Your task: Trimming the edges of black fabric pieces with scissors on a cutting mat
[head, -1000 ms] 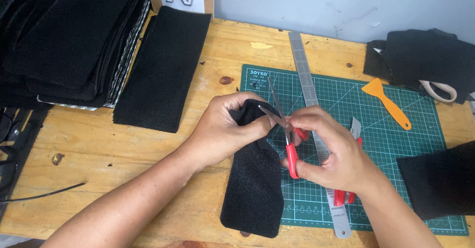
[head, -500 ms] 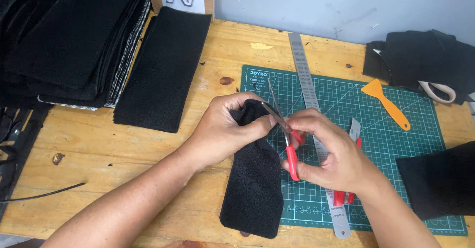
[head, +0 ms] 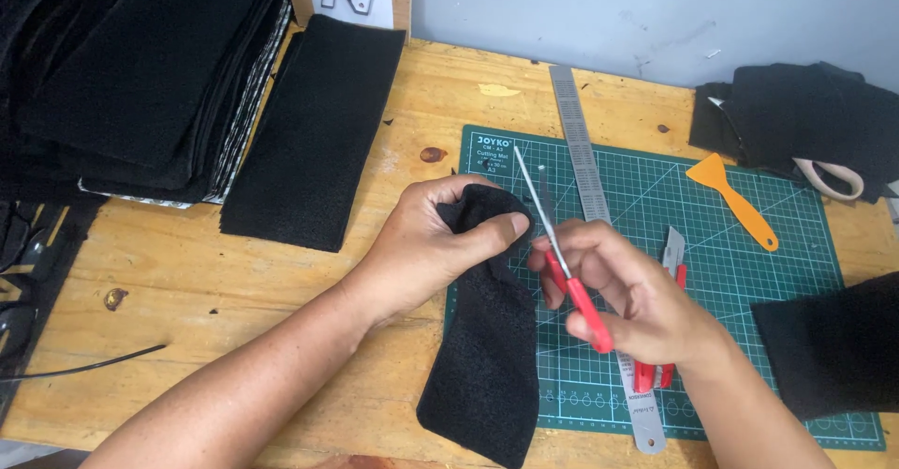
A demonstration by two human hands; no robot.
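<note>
My two hands meet mid-frame.
My left hand (head: pixel 431 244) is curled in a pinch; my right hand (head: pixel 637 296), at its 3 o'clock, is closed in a grip.

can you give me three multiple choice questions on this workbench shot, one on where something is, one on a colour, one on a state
1. Where does the orange scraper lie?
A. on the green cutting mat
B. on the stack of black sheets
C. in the left hand

2. What colour are the handles of the scissors in the right hand?
A. blue
B. red
C. yellow

3. How is the black fabric strip held?
A. lying flat, untouched
B. rolled up tight on the steel ruler
C. pinched at its top end by the left hand, the rest hanging down over the table edge

Answers:
1 A, the scraper rests on the mat's upper right part.
2 B, red handles show between the fingers.
3 C, thumb and fingers clamp the strip's upper end.
</note>
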